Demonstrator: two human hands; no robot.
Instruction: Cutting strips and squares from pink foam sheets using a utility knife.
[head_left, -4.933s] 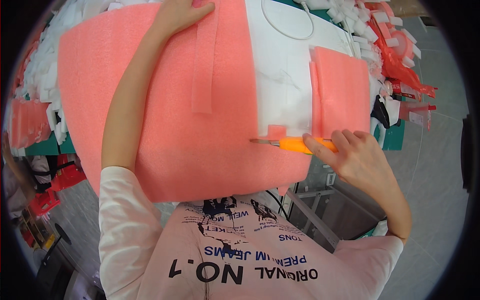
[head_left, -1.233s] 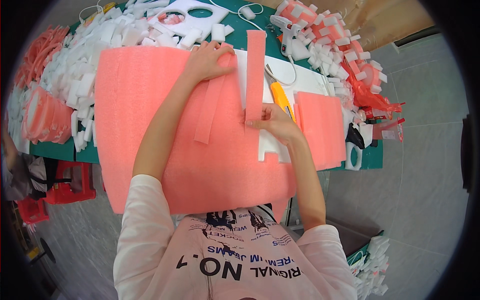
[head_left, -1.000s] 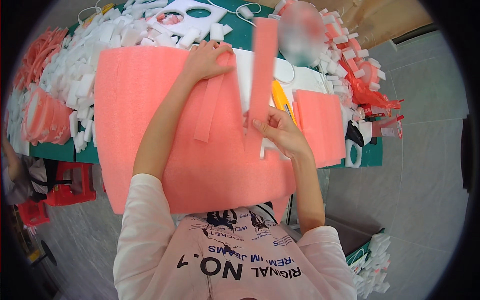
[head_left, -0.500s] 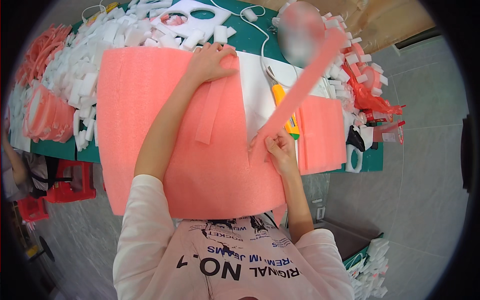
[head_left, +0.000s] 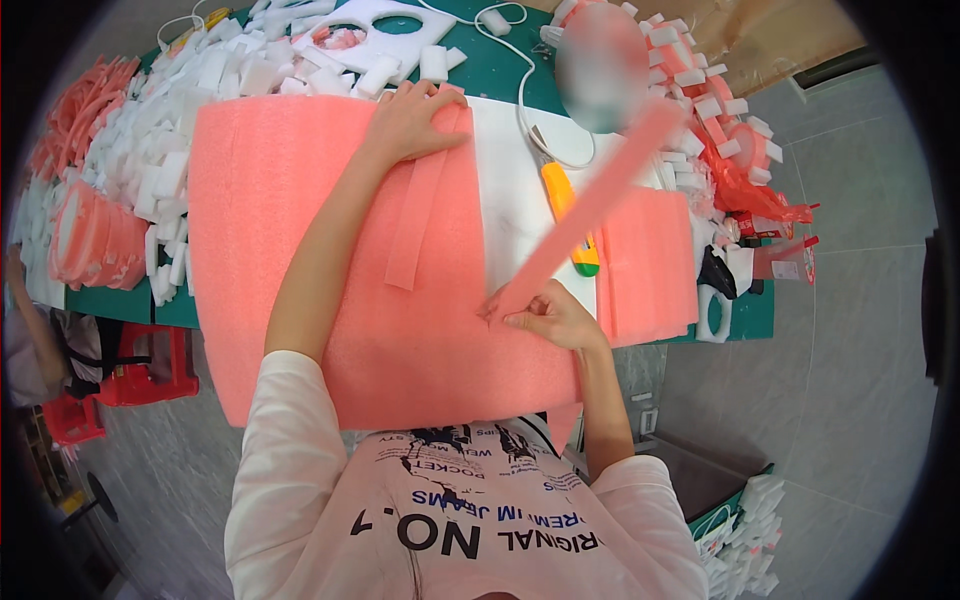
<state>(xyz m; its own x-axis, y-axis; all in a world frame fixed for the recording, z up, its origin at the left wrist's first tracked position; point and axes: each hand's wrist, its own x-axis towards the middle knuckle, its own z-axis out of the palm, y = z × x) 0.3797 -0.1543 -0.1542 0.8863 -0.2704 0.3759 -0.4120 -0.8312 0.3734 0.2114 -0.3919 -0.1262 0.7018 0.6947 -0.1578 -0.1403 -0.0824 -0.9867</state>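
Observation:
A large pink foam sheet (head_left: 300,230) lies before me and hangs over the table's near edge. My left hand (head_left: 408,122) presses on its far edge with fingers apart, touching the top of a loose narrow strip (head_left: 415,215) that rests on the sheet. Near the sheet's right side, my right hand (head_left: 555,315) is closed in a pinch at the lower end of a long pink foam strip (head_left: 590,205). This strip slants up and away to the right, its base at a split in the sheet. Just beyond it lies a yellow utility knife (head_left: 562,205).
Stacked pink foam sheets (head_left: 648,265) sit to the right. White foam pieces (head_left: 130,145) are heaped at the left, beside bundled pink foam rings (head_left: 95,235). A white cable (head_left: 530,75) crosses the green table (head_left: 490,60). Red stools (head_left: 150,370) stand lower left, near another person's arm.
My right hand has moved slightly left and down along the split. The long strip's far end has dropped lower. My left hand has stayed nearly in place.

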